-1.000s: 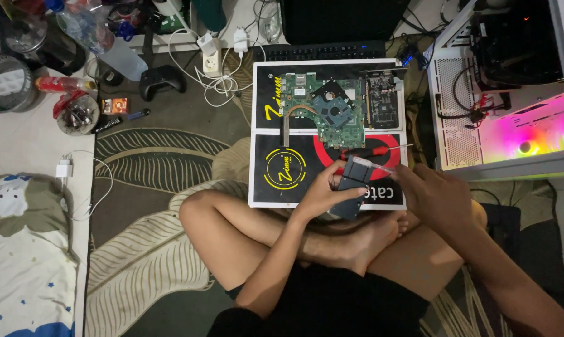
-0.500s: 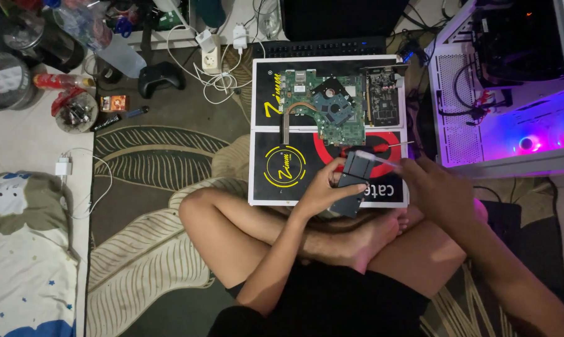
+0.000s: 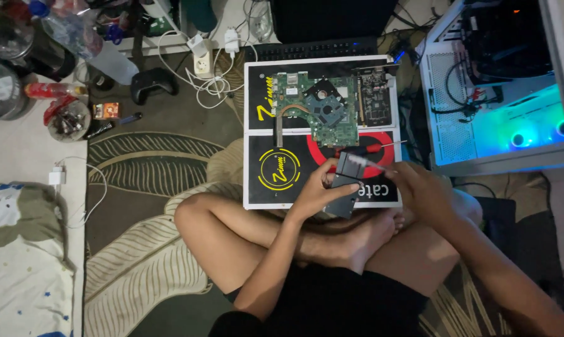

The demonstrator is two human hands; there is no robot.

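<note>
Left hand: from my remote seat I saw the left hand (image 3: 316,193) with its fingers wrapped around a dark rectangular part (image 3: 347,184), gripping it from the left side, just above the crossed feet.
Right hand: I saw the right hand (image 3: 419,187) closed, its fingertips at the part's upper right corner; whether it pinched a small tool I could not tell.
Dark part: it was held tilted over the lower edge of the black printed mat (image 3: 275,134).
Circuit board: I noted a green circuit board (image 3: 316,112) lying flat on the mat's upper half, well apart from both hands.
Screwdriver: a red-handled screwdriver (image 3: 375,148) lay on the mat just above the held part.
Computer case: an open computer case (image 3: 500,112) stood to the right, glowing blue-green inside.
</note>
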